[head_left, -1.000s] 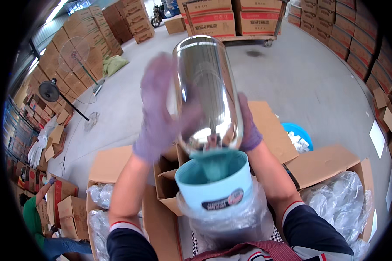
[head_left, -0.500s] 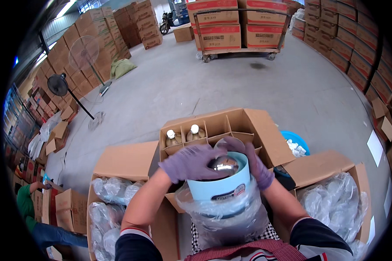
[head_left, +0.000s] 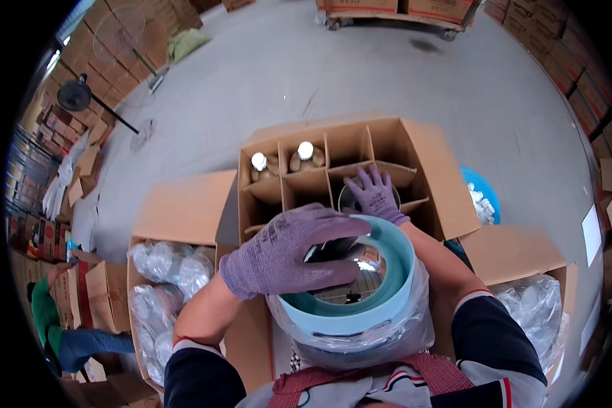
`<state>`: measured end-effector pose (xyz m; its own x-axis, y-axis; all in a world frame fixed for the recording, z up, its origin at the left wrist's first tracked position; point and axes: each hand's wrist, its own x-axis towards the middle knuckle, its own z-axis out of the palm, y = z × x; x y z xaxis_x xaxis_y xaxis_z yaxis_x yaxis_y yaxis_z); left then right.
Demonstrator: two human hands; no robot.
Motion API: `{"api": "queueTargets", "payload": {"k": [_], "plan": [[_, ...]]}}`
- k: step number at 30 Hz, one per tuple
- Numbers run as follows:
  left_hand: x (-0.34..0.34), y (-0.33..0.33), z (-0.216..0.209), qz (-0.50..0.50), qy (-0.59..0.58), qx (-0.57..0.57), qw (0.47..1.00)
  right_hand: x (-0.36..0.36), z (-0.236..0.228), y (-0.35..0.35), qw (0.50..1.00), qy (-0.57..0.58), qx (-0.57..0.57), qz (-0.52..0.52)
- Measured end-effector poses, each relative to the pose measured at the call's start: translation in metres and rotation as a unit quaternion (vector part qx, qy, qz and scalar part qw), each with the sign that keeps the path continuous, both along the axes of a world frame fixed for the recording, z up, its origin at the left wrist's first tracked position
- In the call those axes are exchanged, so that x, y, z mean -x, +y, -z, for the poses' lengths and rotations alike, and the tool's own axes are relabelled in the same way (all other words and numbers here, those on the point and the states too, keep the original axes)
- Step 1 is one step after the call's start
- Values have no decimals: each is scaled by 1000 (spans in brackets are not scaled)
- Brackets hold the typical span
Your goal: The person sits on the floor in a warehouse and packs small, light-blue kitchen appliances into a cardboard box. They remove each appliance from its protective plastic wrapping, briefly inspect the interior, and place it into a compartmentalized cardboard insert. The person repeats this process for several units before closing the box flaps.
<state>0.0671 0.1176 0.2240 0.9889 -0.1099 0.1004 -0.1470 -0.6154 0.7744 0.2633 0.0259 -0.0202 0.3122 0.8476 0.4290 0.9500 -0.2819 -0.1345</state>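
"Head view, lower centre: what is that?"
"A light-blue, round, open-topped container (head_left: 381, 318) in clear plastic wrap, a mirror-silver vessel (head_left: 372, 270) inside."
"And the hands?"
"Left hand (head_left: 296, 253), purple-gloved, over the opening, thumb and fingers wide apart. Right hand (head_left: 375, 195), gloved alike, fingers spread over a dark round-rimmed object (head_left: 347, 200) in a divided brown cardboard box (head_left: 445, 183), mid-frame; whether it grips, I cannot tell."

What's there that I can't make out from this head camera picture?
In the head view:
Lower part of the shiny silver vessel: hidden inside the light-blue cylindrical container.
Most of the dark round object: covered by the purple-gloved right hand.
Lower parts of the two white-capped bottles: behind brown cardboard dividers.
Tops of the brown cardboard cartons on the trolley: cut off by the upper edge.
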Motion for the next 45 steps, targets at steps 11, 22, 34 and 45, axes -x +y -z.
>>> {"api": "queueTargets", "payload": {"k": [11,22,34,45], "plan": [[-53,15,28,-212,-110,83,967,0,-121,14,772,565,-246,-155],[-2,87,29,-148,-161,339,915,-17,-203,-54,751,596,-171,-228],[4,29,-2,26,-200,30,979,31,-156,-37,714,459,-374,-375],[13,5,24,76,-220,53,971,50,-160,-81,766,451,-337,-310]]}}
